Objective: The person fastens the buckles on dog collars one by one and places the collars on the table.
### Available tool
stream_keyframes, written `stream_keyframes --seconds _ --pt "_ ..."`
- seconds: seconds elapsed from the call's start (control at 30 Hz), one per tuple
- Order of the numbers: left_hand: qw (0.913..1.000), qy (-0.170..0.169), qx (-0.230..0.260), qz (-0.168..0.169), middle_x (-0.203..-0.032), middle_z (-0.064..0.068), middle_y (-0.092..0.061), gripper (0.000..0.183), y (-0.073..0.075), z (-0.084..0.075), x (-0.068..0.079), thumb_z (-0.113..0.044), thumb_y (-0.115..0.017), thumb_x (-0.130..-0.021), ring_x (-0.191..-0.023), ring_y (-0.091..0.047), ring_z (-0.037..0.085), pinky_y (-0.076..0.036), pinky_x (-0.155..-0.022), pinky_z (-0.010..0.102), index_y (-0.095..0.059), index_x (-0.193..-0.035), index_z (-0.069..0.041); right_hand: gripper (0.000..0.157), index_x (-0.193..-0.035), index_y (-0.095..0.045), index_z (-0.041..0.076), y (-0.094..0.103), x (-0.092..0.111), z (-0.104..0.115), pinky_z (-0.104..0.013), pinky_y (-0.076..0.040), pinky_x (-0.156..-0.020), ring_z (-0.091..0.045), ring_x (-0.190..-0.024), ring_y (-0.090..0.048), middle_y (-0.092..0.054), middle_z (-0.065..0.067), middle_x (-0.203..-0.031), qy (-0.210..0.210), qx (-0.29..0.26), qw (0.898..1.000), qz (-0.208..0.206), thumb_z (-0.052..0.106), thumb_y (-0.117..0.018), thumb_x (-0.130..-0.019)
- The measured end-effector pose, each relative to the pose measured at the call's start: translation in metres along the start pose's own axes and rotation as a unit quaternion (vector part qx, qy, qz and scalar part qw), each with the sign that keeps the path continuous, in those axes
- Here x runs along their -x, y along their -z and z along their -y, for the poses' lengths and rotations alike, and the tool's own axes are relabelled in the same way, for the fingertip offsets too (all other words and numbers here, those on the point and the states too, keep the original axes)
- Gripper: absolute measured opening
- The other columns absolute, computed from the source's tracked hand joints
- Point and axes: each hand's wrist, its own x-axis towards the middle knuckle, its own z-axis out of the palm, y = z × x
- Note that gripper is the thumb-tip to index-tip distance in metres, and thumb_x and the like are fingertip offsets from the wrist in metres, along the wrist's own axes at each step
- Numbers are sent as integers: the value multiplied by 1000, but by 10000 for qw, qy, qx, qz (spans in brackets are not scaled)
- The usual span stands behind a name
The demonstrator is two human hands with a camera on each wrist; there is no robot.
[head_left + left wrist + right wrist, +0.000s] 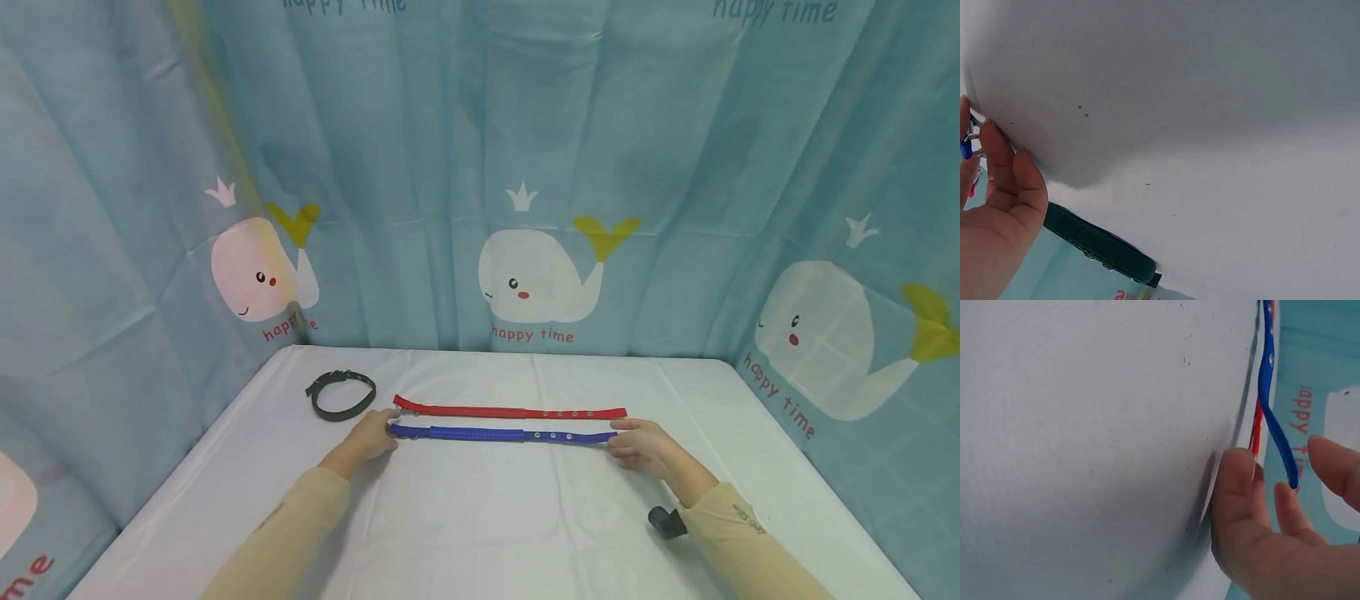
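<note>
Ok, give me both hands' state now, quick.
Left hand: holding the buckle end of the blue collar.
Right hand: pinching the collar's other end.

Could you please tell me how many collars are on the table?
3: a dark collar buckled in a loop at far left, a red collar lying straight, and a blue collar just nearer, between both hands.
</note>
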Motion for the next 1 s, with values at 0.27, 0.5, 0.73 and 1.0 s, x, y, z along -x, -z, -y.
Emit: stream_keyframes --seconds 0.27,0.5,0.73,1.0 --pt "9998 -93 125 -87 -95 13 -57 30 -2 2 -5 0 -71 -84 -87 -56 25 -48 -82 44 -64 -113 2 55 -140 -41 -8 -2 -9 -9 -35 -55 -77 -20 -83 -67 -67 -15 -97 132 -17 9994 319 -2 -62 -90" --pt "9997 -133 135 -180 -95 13 -56 24 -4 7 -9 0 -69 -85 -87 -56 26 -48 -82 44 -65 -108 2 52 -139 -43 -8 -5 -11 -11 -32 -55 -72 -19 -79 -68 -70 -11 -92 164 -77 9993 334 1 -63 -92" --pt "9993 -226 238 -195 -92 14 -58 23 -5 11 -8 2 -68 -84 -88 -57 27 -48 -84 45 -63 -106 8 50 -138 -43 -8 -4 -11 -11 -32 -54 -72 -20 -80 -68 -70 -10 -96 182 -244 9987 400 2 -61 -93" --pt "9955 -69 864 -377 -99 15 -60 29 -1 8 -2 -3 -64 -89 -91 -57 27 -49 -81 43 -59 -116 7 49 -138 -43 -8 -5 -12 -12 -31 -53 -74 -18 -83 -67 -70 -10 -98 240 -532 9973 435 4 -61 -94"
